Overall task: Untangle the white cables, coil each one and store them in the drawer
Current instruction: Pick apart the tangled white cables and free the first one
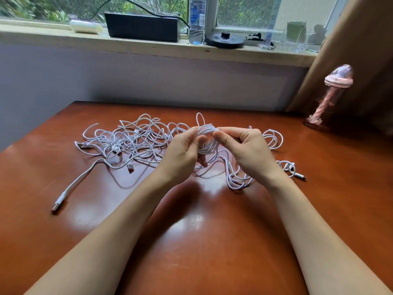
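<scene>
1. Holding a half-wound coiled bundle (209,136) of white cable just above the tabletop (202,231), mid-frame, w/ both hands on it.
2. Left hand (182,152): fingers curled round the bundle's left side, thumb up by the top, so it's gripping it. Right hand (248,150): thumb + fingers pinching the top right of the same bundle.
3. Cable look: thin, round, plain white. Several turns are stacked together betw the hands, and one loop sticks up behind them. A loose tail (236,177) drops from the bundle to the tabletop and lies in slack loops near the right wrist.
4. The rest is a big messy tangle (131,141) lying flat on the tabletop, left of and behind the left hand. Loads of crossed loops, can't tell how many cables are in it.
5. More white loops (273,139) sit just behind the right hand.
6. Ends I can see: a white USB plug (57,206) w/ metal tip, well apart at front left; a second USB plug (130,168) at the tangle's near edge; a slim small plug (301,176) on the right.
7. Writing: the plugs are too small to show any marks. The water bottle (197,18) on the windowsill (63,37) has a blue label, but the print's too blurry to read.
8. Also on the sill: a black box (143,26) and a black round disc (224,40). A pink jellyfish-ish ornament (338,81) stands at far right by a brown curtain (365,39).
</scene>
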Demonstrator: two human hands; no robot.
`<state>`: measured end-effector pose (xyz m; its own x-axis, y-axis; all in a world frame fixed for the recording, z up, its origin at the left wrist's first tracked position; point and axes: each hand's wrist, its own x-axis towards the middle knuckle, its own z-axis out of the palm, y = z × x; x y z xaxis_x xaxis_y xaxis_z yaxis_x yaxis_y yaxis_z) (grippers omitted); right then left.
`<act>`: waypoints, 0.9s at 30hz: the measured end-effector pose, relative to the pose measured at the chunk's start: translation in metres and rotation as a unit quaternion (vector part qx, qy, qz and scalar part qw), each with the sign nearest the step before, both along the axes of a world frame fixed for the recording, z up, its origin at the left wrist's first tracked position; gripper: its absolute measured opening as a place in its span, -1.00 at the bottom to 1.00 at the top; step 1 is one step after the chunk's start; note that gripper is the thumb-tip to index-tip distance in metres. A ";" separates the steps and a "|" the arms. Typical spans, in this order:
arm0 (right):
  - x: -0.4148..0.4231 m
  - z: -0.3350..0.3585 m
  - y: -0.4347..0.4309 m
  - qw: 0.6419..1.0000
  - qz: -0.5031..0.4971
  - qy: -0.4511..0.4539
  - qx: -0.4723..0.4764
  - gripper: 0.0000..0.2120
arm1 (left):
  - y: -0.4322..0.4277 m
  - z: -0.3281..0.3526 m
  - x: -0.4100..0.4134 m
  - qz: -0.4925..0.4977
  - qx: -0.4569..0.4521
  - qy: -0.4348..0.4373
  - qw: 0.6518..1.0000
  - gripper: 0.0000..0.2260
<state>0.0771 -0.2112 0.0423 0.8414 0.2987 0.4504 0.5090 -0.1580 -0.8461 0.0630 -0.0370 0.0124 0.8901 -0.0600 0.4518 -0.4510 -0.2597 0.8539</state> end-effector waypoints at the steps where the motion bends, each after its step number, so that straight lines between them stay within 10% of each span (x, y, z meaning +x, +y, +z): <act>1: 0.000 0.000 0.000 1.000 0.003 0.002 -0.003 -0.83 | 0.000 0.000 0.000 -0.003 0.000 0.003 1.000 -0.82; 21: 0.000 -0.007 0.006 1.000 -0.019 -0.004 0.009 -0.81 | 0.007 0.003 -0.003 -0.023 0.084 0.063 0.994 -0.74; 27: -0.001 -0.005 0.007 0.999 -0.029 -0.013 0.036 -0.87 | 0.000 0.009 -0.011 -0.100 -0.034 0.101 0.989 -0.80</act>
